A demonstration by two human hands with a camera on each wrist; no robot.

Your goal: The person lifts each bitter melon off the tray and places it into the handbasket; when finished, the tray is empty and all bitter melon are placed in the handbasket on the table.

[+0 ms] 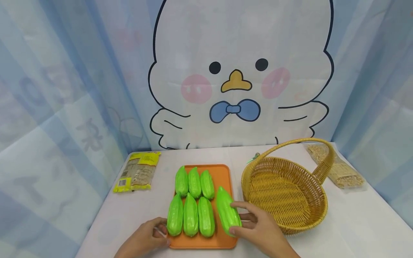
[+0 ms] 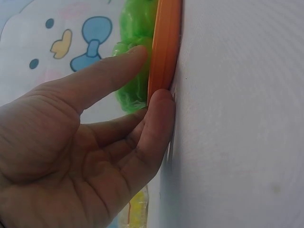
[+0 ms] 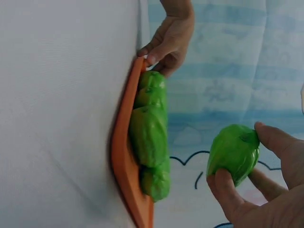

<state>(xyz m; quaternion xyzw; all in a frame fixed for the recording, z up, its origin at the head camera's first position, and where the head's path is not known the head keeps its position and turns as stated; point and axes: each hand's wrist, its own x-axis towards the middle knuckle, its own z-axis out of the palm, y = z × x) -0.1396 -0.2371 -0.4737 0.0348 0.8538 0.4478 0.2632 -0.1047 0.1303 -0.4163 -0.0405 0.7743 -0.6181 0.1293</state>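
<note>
An orange tray (image 1: 226, 244) lies on the white table with several green, ridged, gourd-like vegetables (image 1: 190, 215) in two rows on it. My left hand (image 1: 145, 236) grips the tray's near left edge, its fingertips (image 2: 161, 102) right at the rim and the thumb beside the nearest gourd. In my right hand (image 1: 262, 229), thumb and fingers pinch one green gourd (image 1: 227, 211) by its sides. The right wrist view shows this gourd (image 3: 233, 153) raised apart from the tray and the others. It hangs over the tray's right side, tilted.
Right of the tray stands a yellow woven basket (image 1: 280, 193) with a tall arched handle. A yellow-labelled bag (image 1: 138, 172) lies at the back left, a clear bag of pale grains (image 1: 337, 166) at the back right. A small green item (image 1: 254, 157) sits behind the basket; a printed curtain (image 1: 235, 132) hangs behind the table.
</note>
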